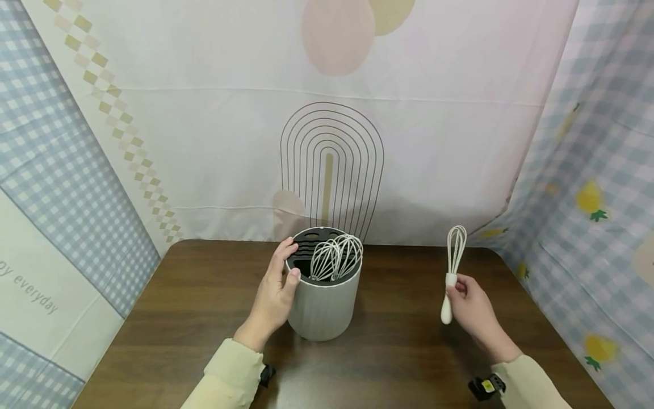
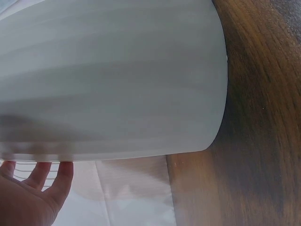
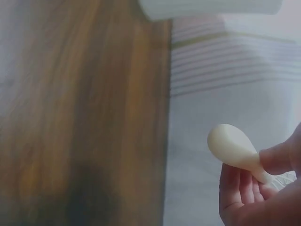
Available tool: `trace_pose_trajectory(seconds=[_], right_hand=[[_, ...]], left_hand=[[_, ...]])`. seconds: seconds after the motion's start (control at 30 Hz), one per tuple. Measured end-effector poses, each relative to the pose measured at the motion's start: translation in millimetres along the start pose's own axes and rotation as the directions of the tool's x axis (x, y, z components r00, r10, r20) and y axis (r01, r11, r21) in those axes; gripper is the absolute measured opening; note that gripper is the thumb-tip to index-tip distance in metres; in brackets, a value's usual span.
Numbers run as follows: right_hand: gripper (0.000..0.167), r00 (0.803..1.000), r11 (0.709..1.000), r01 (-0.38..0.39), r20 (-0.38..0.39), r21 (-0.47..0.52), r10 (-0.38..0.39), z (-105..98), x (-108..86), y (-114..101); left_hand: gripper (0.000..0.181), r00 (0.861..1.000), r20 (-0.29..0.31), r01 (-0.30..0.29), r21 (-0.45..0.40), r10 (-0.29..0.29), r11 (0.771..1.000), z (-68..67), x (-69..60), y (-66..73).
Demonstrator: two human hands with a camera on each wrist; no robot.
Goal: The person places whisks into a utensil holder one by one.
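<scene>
A grey utensil holder with a black slotted insert stands upright on the table. My left hand grips its left side at the rim, thumb toward the front and fingers toward the back. In the left wrist view the fingertips press against the holder's wall. Wire whisk heads, seemingly two, stick out of the holder's right part; their handles are hidden inside. Off to the right, my right hand pinches a small whisk above the table, wires up and white handle down.
The brown wooden table ends at a pale cloth backdrop. Blue checked cloth hangs on both sides. A stretch of table lies between the holder and the right hand.
</scene>
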State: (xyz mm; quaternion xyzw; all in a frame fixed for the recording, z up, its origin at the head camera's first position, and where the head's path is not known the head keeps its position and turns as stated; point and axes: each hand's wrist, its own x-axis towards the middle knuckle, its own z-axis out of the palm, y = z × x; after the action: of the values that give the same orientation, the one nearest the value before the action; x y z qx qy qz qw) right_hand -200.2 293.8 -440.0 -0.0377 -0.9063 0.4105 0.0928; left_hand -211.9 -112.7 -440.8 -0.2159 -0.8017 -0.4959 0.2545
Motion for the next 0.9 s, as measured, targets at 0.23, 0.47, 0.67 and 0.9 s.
trace_pose_trajectory(seconds=[0.23,0.47,0.67,0.9], right_hand=[[0.046,0.999,0.982,0.038,0.021,0.185,-0.042,4,-2.4,-37],[0.046,0.993,0.941,0.100,0.027,0.322,-0.115,11,-4.4,-67],[0.045,0.990,0.853,0.128,-0.012,0.506,-0.141,21,-0.9,-92],[0.048,0.986,0.733,0.148,-0.037,0.664,-0.165,33,0.9,-121]], left_hand=[[0.047,1.000,0.000,0.004,0.004,-0.004,1.000,0.0,0.6,0.9],[0.047,1.000,0.000,0.000,0.005,0.000,1.000,0.4,0.1,-0.2],[0.047,1.000,0.001,0.002,0.012,-0.002,1.000,0.2,-0.3,-1.0],[0.047,1.000,0.004,0.005,0.015,-0.005,1.000,0.7,-0.3,-1.4]])
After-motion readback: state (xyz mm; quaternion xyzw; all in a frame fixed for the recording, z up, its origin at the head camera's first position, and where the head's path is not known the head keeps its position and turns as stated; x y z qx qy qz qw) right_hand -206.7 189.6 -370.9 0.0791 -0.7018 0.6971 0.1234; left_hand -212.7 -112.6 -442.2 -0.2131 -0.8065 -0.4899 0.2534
